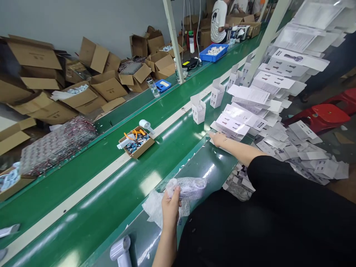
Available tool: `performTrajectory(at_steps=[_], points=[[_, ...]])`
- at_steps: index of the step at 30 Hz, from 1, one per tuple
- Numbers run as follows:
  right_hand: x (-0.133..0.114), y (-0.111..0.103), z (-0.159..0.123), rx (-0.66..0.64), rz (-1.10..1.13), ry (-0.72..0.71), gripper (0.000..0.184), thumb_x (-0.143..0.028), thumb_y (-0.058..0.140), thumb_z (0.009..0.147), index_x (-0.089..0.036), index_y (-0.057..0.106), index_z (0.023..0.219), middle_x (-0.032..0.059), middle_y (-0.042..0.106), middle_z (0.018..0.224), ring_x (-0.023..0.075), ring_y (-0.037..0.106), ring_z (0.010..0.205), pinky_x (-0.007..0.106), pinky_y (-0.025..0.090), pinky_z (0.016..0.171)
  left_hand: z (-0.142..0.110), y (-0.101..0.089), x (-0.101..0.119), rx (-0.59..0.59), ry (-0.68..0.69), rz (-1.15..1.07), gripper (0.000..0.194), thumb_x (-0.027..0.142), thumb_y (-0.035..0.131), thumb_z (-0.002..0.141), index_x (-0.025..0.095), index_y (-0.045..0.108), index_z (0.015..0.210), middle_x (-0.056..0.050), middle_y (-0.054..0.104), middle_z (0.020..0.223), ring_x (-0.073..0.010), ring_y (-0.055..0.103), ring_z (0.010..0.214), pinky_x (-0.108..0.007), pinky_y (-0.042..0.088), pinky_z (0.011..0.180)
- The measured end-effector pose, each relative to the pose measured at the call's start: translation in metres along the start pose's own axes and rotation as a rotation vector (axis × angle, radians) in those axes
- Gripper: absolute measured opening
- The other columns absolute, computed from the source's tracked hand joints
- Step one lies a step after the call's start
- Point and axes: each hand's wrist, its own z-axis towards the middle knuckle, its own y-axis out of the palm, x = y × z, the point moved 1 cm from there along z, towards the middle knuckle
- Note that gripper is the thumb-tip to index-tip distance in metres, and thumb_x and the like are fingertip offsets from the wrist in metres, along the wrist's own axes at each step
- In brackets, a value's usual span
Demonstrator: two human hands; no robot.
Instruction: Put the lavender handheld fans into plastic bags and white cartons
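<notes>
My left hand is closed around bubble wrap, with the thumb on top. Something pale purple shows through the clear wrap, but its kind is hidden; loose wrap hangs below the fingers. At the end of my stretched right arm, my right hand lies at the near edge of a stack of flat printed white cartons. Its fingers point out and appear to touch the lowest carton, without a clear grip. A pale device with a round head and handle lies on the bench, left of my left hand.
Two opened white cartons stand along the green conveyor belt. A small cardboard box of parts holds orange-handled pliers. Brown boxes crowd the far side; a co-worker sits beyond a blue tray. Red stools stand right.
</notes>
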Motion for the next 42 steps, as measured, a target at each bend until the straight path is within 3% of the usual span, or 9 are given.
performTrajectory(at_steps=[4, 8, 15, 20, 26, 30, 34, 38, 42], points=[[-0.027, -0.014, -0.051, 0.05, 0.175, -0.478, 0.078, -0.022, 0.075, 0.063, -0.025, 0.04, 0.132, 0.0133, 0.047, 0.119, 0.0288, 0.054, 0.103, 0.039, 0.045, 0.085, 0.006, -0.005, 0.027, 0.12, 0.063, -0.257, 0.043, 0.045, 0.077, 0.063, 0.017, 0.053, 0.085, 0.008, 0.048, 0.063, -0.0039, 0.04, 0.044, -0.017, 0.026, 0.035], [-0.065, 0.012, -0.105, 0.142, 0.509, -0.93, 0.065, -0.036, 0.073, 0.066, -0.02, 0.044, 0.121, 0.0114, 0.048, 0.116, 0.0275, 0.05, 0.106, 0.041, 0.043, 0.092, 0.014, -0.005, 0.053, 0.17, 0.17, -0.28, 0.049, 0.051, 0.07, 0.067, 0.018, 0.051, 0.097, 0.004, 0.053, 0.07, -0.0063, 0.045, 0.045, -0.018, 0.026, 0.036], [-0.098, 0.087, -0.138, 0.147, 0.671, -0.842, 0.064, -0.042, 0.077, 0.061, -0.018, 0.043, 0.11, 0.0122, 0.051, 0.114, 0.0278, 0.055, 0.1, 0.043, 0.045, 0.088, -0.005, -0.016, 0.061, 0.301, 0.411, 0.883, 0.037, 0.05, 0.06, 0.08, 0.017, 0.053, 0.097, -0.009, 0.06, 0.087, -0.0243, 0.062, 0.079, -0.031, 0.044, 0.066], [-0.104, 0.103, -0.149, 0.219, 0.766, -0.967, 0.057, -0.037, 0.072, 0.067, -0.019, 0.042, 0.113, 0.0154, 0.047, 0.126, 0.0293, 0.048, 0.117, 0.046, 0.039, 0.099, -0.014, 0.025, 0.059, -0.021, 0.423, 1.298, 0.035, 0.043, 0.041, 0.092, 0.013, 0.054, 0.105, -0.016, 0.057, 0.097, -0.0237, 0.063, 0.078, -0.031, 0.045, 0.069], [-0.08, 0.1, -0.146, 0.134, 0.771, -0.822, 0.069, -0.043, 0.069, 0.07, -0.018, 0.035, 0.124, 0.0148, 0.049, 0.12, 0.0268, 0.056, 0.103, 0.042, 0.046, 0.087, -0.028, 0.033, 0.027, -0.354, 0.718, 1.295, 0.042, 0.038, 0.059, 0.084, 0.021, 0.057, 0.123, -0.017, 0.06, 0.118, -0.0392, 0.043, 0.121, -0.058, 0.03, 0.099], [-0.064, 0.059, -0.116, 0.039, 0.642, -0.775, 0.067, -0.046, 0.072, 0.067, -0.019, 0.037, 0.118, 0.0096, 0.055, 0.105, 0.0246, 0.059, 0.089, 0.038, 0.047, 0.079, -0.026, 0.025, 0.025, -0.343, 0.773, 1.136, 0.045, 0.041, 0.062, 0.082, 0.026, 0.058, 0.125, -0.011, 0.064, 0.118, -0.0397, 0.033, 0.13, -0.064, 0.009, 0.107], [-0.059, -0.007, -0.035, 0.194, 0.592, -0.756, 0.075, -0.039, 0.075, 0.063, -0.017, 0.031, 0.12, 0.0126, 0.052, 0.111, 0.0279, 0.056, 0.1, 0.04, 0.045, 0.086, -0.01, 0.0, 0.033, -0.158, 0.651, 0.839, 0.03, 0.038, 0.056, 0.086, 0.025, 0.067, 0.11, -0.009, 0.069, 0.105, -0.0319, 0.049, 0.118, -0.055, 0.023, 0.108], [-0.07, -0.052, 0.059, 0.241, 0.576, -0.746, 0.072, -0.022, 0.071, 0.065, -0.016, 0.026, 0.121, 0.0128, 0.051, 0.112, 0.0268, 0.054, 0.105, 0.04, 0.043, 0.092, -0.001, -0.059, 0.01, 0.065, 0.274, 0.481, 0.024, 0.041, 0.061, 0.08, 0.022, 0.072, 0.088, -0.008, 0.071, 0.096, -0.0248, 0.063, 0.096, -0.041, 0.044, 0.094], [-0.087, -0.06, 0.12, 0.213, 0.583, -0.73, 0.073, -0.013, 0.07, 0.063, -0.016, 0.027, 0.122, 0.0127, 0.051, 0.115, 0.0251, 0.055, 0.107, 0.042, 0.044, 0.093, -0.008, -0.143, -0.038, 0.576, 0.021, 0.161, 0.036, 0.051, 0.06, 0.075, 0.017, 0.066, 0.088, -0.008, 0.07, 0.089, -0.0242, 0.065, 0.089, -0.038, 0.05, 0.085]])
